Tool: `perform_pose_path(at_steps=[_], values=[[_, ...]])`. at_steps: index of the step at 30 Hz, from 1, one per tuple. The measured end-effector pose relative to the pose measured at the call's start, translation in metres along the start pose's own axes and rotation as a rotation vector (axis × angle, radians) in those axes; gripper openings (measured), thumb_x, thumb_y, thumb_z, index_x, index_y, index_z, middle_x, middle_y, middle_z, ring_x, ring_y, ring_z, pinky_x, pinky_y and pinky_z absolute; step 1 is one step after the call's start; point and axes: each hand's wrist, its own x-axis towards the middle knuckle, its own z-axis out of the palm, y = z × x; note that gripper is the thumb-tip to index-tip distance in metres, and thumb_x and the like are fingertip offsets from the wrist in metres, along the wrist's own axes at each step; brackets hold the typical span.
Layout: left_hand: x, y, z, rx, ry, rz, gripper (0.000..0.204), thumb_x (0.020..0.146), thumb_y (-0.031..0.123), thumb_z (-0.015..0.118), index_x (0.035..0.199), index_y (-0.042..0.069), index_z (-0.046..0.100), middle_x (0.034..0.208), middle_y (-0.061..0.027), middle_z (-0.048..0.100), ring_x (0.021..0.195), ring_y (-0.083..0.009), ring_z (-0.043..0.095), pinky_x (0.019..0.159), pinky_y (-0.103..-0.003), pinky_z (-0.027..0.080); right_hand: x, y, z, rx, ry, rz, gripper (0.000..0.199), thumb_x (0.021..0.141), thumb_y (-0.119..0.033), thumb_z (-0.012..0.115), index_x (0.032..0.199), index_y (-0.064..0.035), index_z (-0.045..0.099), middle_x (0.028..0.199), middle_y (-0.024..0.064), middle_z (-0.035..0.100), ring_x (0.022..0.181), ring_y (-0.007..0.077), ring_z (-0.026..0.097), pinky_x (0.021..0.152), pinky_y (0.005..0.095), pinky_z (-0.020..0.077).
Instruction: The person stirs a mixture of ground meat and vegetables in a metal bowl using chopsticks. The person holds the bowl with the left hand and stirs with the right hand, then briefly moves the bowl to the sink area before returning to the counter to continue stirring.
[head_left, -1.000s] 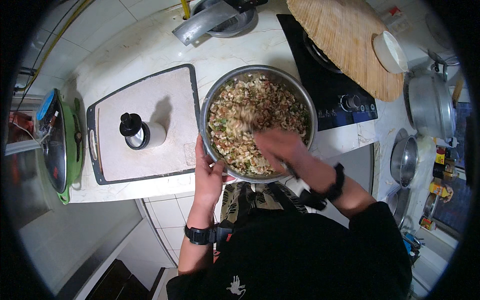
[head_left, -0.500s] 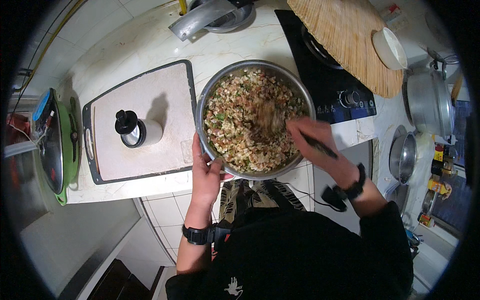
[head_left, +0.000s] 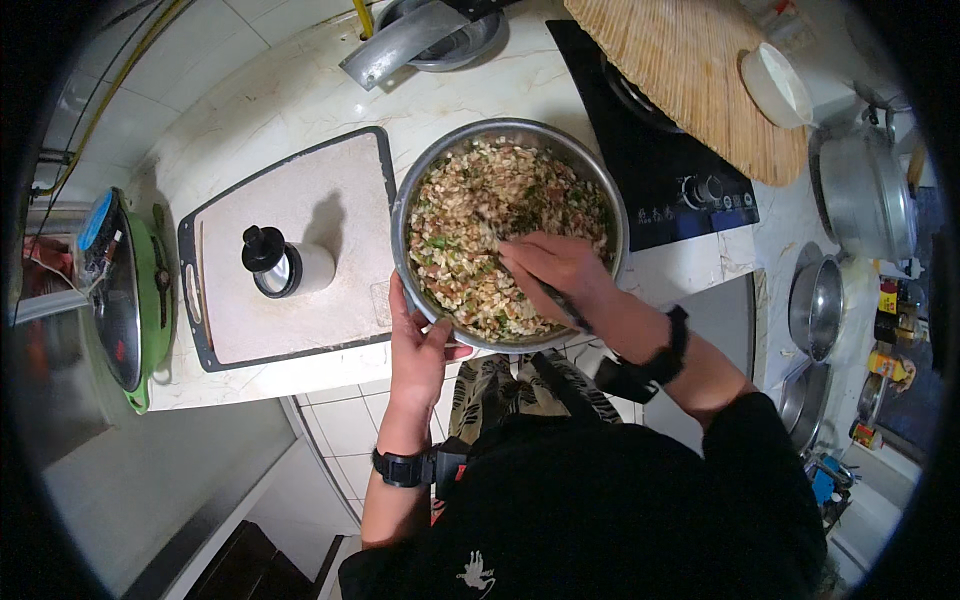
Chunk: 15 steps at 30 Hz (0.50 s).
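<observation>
A large steel mixing bowl (head_left: 404, 215) at the counter's front edge holds chopped filling (head_left: 470, 195), pale bits mixed with green and brownish pieces. Low on the bowl's left side, my left hand (head_left: 418, 350) grips it, thumb near the rim and fingers partly hidden beneath. Over the right half of the bowl, my right hand (head_left: 560, 270) is closed round a dark slim-handled utensil (head_left: 566, 308). Its working end is in the filling, blurred and partly hidden, so I cannot make out its exact kind.
Left of the bowl, a cutting board (head_left: 250, 220) carries a white bottle with a black top (head_left: 310, 268). A black cooktop (head_left: 660, 170) and a woven round mat (head_left: 690, 70) with a white bowl (head_left: 776, 88) lie to the right. A green lidded pan (head_left: 150, 300) stands far left.
My right hand has moved left and slightly up across the bowl with the utensil, shifting the filling. My left hand keeps its grip on the bowl.
</observation>
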Motion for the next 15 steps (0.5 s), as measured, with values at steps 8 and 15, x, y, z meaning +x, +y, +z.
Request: perform_pose_path(at_steps=[8, 15], values=[[0.006, 0.002, -0.004, -0.011, 0.008, 0.028, 0.078, 0.084, -0.009, 0.042, 0.147, 0.021, 0.007, 0.119, -0.0183, 0.052, 0.086, -0.0205, 0.063, 0.056, -0.024, 0.057, 0.003, -0.028, 0.006, 0.184, -0.004, 0.063, 0.009, 0.086, -0.005, 0.060, 0.093, -0.0006, 0.062, 0.080, 0.0119, 0.065, 0.067, 0.0197, 0.064, 0.058, 0.0294, 0.0500], [0.004, 0.006, -0.005, -0.017, 0.013, 0.002, 0.077, 0.084, -0.010, 0.042, 0.147, 0.021, 0.011, 0.113, -0.0160, 0.056, 0.085, -0.0186, 0.064, 0.056, -0.024, 0.057, 0.005, -0.028, -0.017, 0.092, 0.044, 0.273, 0.008, 0.085, -0.007, 0.061, 0.090, -0.0012, 0.061, 0.079, 0.0109, 0.063, 0.070, 0.0198, 0.064, 0.062, 0.0319, 0.0503]])
